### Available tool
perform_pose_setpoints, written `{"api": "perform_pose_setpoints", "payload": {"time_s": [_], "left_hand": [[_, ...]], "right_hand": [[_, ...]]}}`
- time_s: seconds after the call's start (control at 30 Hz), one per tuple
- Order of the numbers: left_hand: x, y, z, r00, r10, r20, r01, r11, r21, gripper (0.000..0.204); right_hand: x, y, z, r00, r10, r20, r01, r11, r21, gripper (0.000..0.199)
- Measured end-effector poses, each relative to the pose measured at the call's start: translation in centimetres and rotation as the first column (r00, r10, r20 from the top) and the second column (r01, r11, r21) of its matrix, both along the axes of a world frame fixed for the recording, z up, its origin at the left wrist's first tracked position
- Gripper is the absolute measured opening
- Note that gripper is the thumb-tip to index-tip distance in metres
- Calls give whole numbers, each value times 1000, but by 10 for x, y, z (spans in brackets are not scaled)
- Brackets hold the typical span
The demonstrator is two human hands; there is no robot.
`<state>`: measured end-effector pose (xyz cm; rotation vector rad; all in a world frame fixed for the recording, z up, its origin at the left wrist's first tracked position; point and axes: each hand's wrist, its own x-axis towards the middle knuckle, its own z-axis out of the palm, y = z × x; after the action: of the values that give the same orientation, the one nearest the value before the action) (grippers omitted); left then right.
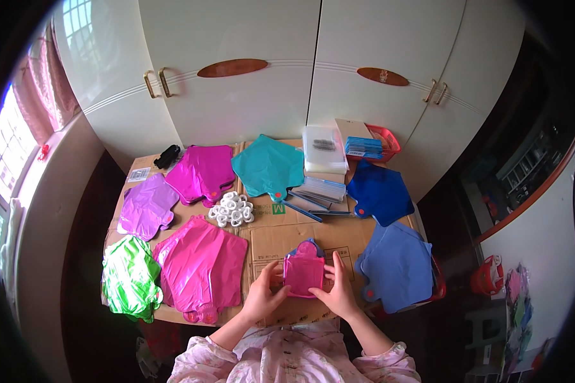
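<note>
A bright pink foil sheet folded into a small square [303, 276], which looks like a flat foil balloon, lies on the cardboard in front of me. A rounded pink tab with blue foil behind it sticks out at its far edge. My left hand [263, 293] holds its left side, thumb at the near corner and fingers curled along the edge. On the opposite side my right hand [340, 288] holds it the same way, thumb at the near right corner. How firmly the fingers press cannot be seen.
Around the cardboard-covered table [271, 233] lie flat foil pieces: pink [201, 268], green [131, 274], lilac [147, 207], magenta [201, 171], teal [268, 165], dark blue [382, 191] and light blue [397, 265]. White rings [231, 209], clear sleeves [322, 191] and a red basket [390, 140] stand farther back.
</note>
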<state>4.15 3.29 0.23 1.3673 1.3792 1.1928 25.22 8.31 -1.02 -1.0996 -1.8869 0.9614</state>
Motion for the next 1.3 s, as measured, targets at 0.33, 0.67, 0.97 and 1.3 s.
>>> {"api": "perform_pose_setpoints", "payload": {"time_s": [0.33,0.67,0.97,1.3], "left_hand": [[-27,4,-10,957,-289,8,288,956,63,34],[-30,-3,-3,627,144,-765,252,893,374,22],[-36,-4,-11,659,53,-751,269,915,300,28],[-27,9,1,570,109,-814,258,918,303,36]], "right_hand": [[14,3,-4,940,267,-213,-251,963,102,32],[34,-2,10,802,485,348,-555,820,137,40],[22,19,36,788,543,288,-525,839,-145,42],[-26,9,-2,775,147,615,-438,827,353,50]]}}
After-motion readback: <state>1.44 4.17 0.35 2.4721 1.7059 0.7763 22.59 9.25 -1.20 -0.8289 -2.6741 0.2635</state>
